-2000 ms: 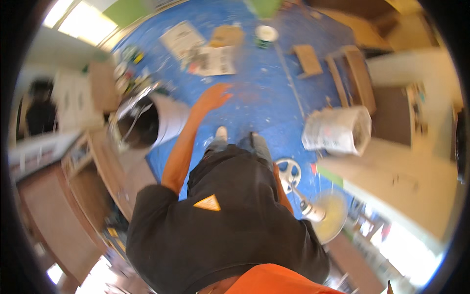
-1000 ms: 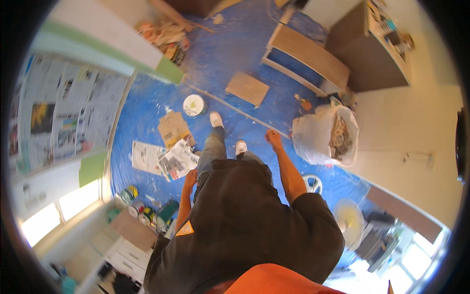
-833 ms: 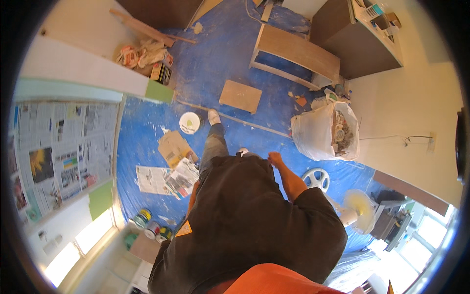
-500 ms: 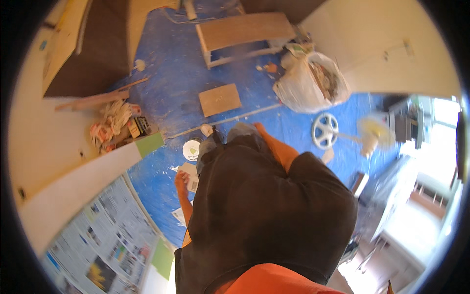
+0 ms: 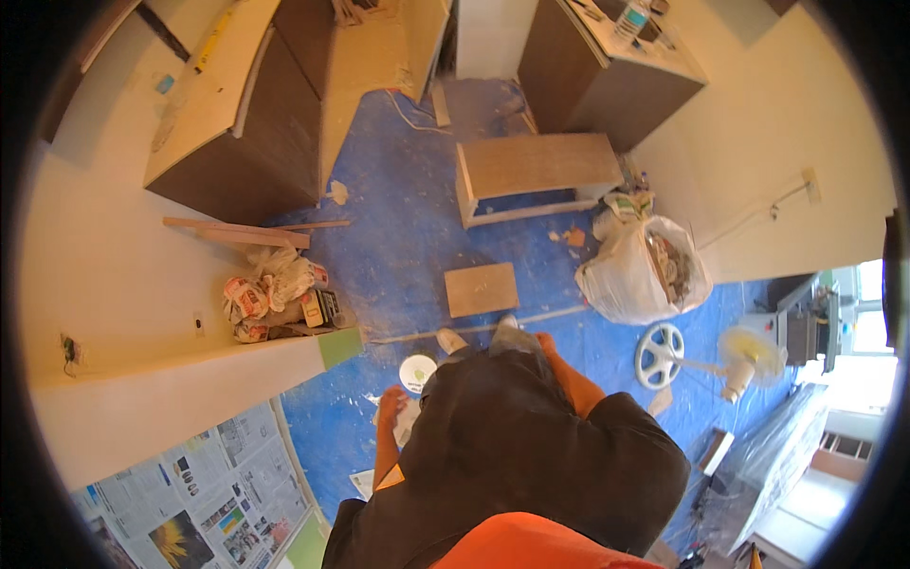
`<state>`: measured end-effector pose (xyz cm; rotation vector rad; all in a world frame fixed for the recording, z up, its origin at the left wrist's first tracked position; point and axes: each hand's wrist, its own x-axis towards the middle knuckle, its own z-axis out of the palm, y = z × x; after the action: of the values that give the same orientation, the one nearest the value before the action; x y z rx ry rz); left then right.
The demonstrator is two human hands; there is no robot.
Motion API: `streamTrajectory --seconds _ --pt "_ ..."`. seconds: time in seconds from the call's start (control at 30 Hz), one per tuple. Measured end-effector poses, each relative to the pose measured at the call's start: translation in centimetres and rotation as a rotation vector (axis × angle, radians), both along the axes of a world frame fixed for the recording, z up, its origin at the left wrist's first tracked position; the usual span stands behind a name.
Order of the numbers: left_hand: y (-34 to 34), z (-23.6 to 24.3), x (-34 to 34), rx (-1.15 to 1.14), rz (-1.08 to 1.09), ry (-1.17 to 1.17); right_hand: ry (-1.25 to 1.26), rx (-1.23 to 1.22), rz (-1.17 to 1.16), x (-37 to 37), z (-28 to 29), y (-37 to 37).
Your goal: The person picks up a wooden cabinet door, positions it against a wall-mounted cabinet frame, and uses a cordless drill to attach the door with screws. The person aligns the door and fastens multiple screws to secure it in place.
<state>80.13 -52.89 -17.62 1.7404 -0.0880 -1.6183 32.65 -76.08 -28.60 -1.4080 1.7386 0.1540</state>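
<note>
My left hand [image 5: 391, 404] hangs low on my left side, its fingers loosely bent and apart, with nothing visible in it. Just beyond it stands a white round tub or lid [image 5: 417, 373] with a green mark. A pale flat carton or sheet [image 5: 408, 423] lies beside the hand on the blue floor sheet, partly hidden by my dark clothing. My right hand [image 5: 545, 343] is down near my right knee, mostly hidden, so its fingers do not show. Ahead of my feet lies a brown rectangular board [image 5: 482, 289].
A low wooden bench-like cabinet [image 5: 537, 158] stands ahead, beside a full white rubbish bag [image 5: 654, 275]. A fan [image 5: 749, 360] stands on the right. Plastic bags [image 5: 280, 280] and wood strips [image 5: 242, 233] lie left, near a half wall [image 5: 199, 398]. Newspaper [image 5: 199, 493] covers a surface behind it.
The view has tilted up, showing more cabinets and floor ahead. My left hand has shifted slightly forward beside the tub; the pale carton stays on the floor. My right hand stays by the knee.
</note>
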Motion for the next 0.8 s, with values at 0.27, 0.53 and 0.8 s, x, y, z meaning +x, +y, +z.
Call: streamTrajectory --seconds 0.27,0.53,0.8 --pt "-0.7 2.1 -4.9 0.036 0.210 -0.034 0.031 -0.114 0.319 -0.4 -2.2 -2.5" --pt "1.9 1.8 -1.9 0.004 0.479 -0.169 -0.035 -0.118 0.438 2.5 -1.4 -6.3" --pt "1.8 1.6 -2.5 -0.095 0.500 -0.145 0.000 -0.215 0.518 4.1 -1.6 -7.1"
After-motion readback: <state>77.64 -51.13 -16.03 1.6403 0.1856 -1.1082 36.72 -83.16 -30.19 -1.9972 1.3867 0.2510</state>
